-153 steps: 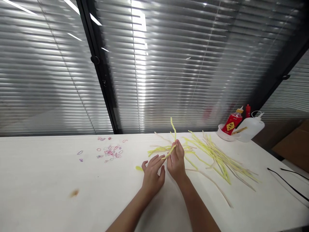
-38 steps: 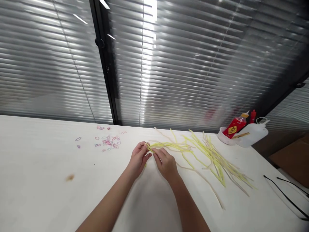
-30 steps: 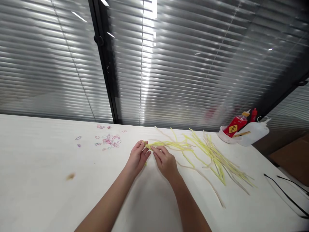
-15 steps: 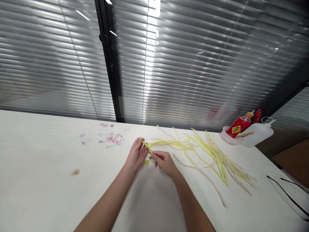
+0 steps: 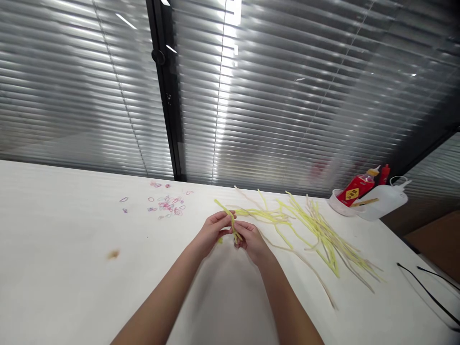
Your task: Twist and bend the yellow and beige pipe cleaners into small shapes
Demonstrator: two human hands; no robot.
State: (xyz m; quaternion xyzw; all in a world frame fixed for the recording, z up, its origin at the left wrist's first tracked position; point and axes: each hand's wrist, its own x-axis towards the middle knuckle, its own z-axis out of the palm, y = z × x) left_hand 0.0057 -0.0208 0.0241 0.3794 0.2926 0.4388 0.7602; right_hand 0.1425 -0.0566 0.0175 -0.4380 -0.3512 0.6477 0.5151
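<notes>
Both hands pinch a short yellow strand between their fingertips, the left hand gripping it about midway and the right hand close beside, at its lower end. Half a second ago its upper end sat in the left fingertips; now that end juts free beyond the left hand, and the two hands have drawn nearer each other. Five seconds ago they were higher up, with a strand standing almost upright above the right one.

Just under the left hand, a yellow tip shows on the worktop (the rest is hidden). Loose strands lie right beyond the right hand, crossing the space there, and a long tan strand runs from beside that hand toward the near right. Farther right spreads a yellow-and-tan bundle; past it stand a bowl, a tilted red bottle and a white bottle. Small coloured loops are scattered beyond the left hand, off to its left.
</notes>
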